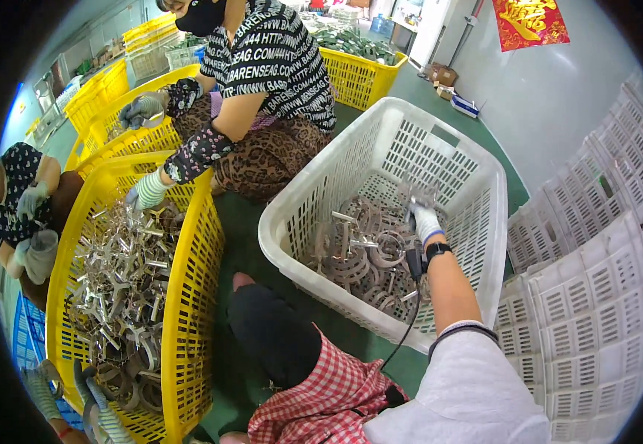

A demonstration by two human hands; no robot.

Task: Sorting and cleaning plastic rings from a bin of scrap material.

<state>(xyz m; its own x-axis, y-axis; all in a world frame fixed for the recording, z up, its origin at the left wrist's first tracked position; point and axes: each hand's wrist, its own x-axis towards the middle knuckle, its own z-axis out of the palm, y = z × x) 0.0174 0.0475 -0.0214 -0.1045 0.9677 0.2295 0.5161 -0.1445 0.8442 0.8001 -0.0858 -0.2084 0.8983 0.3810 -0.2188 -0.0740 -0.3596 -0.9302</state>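
Observation:
My right hand [423, 216], in a pale glove with a dark band at the wrist, reaches down into a large white plastic basket [380, 314]. Its fingers are closed around a shiny metal part [425, 198], partly hidden and blurred. Below and left of the hand lies a heap of metal ring-shaped parts [362, 259], some with short bright rods sticking out. My left hand is outside the picture. The gloved hands at the lower left seem to be another person's.
A yellow basket [201, 311] heaped with metal parts [125, 288] stands left of my knee. A co-worker [262, 81] beyond reaches into it. More gloved hands [99, 411] work at its near end. Stacked white baskets [595, 311] line the right side. A dark cable [403, 340] hangs over the white rim.

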